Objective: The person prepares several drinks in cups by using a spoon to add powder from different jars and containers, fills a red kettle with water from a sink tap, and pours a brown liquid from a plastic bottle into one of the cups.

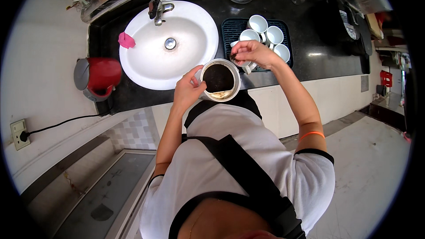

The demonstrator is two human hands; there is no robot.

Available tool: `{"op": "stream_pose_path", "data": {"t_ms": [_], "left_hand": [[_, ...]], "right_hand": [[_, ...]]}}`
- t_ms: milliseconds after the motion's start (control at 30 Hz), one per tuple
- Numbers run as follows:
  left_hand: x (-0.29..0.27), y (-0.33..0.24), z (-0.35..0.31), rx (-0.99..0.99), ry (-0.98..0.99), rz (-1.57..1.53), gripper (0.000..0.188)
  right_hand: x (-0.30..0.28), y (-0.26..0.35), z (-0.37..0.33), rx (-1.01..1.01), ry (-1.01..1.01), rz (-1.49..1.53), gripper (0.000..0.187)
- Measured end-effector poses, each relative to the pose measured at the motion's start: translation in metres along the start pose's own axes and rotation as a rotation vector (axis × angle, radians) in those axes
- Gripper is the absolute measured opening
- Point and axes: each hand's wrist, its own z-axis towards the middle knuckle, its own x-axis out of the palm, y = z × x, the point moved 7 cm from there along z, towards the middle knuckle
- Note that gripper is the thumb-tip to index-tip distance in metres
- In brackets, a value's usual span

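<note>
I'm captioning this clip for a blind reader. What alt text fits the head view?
Seen from above, a person's left hand holds a white mug with a dark inside at a black counter, while the right hand pinches something small over it. A white sink, red kettle and tray of white cups surround them.

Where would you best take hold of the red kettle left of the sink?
By its looped handle, coming from the near, front side. The red kettle stands upright on the dark counter with the handle curving toward the counter's front edge, clear of the white sink.
</note>
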Motion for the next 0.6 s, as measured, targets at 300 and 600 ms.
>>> {"op": "stream_pose_path", "data": {"t_ms": [300,600], "left_hand": [[0.001,-0.001,-0.001,-0.024,-0.001,-0.012,0.048],[0.0,0.002,-0.001,0.03,0.002,0.026,0.05]], "right_hand": [[-0.049,-0.038,0.018,-0.242,-0.349,-0.965,0.014],[-0.057,-0.067,0.037,-0.185,-0.443,-1.209,0.016]]}}
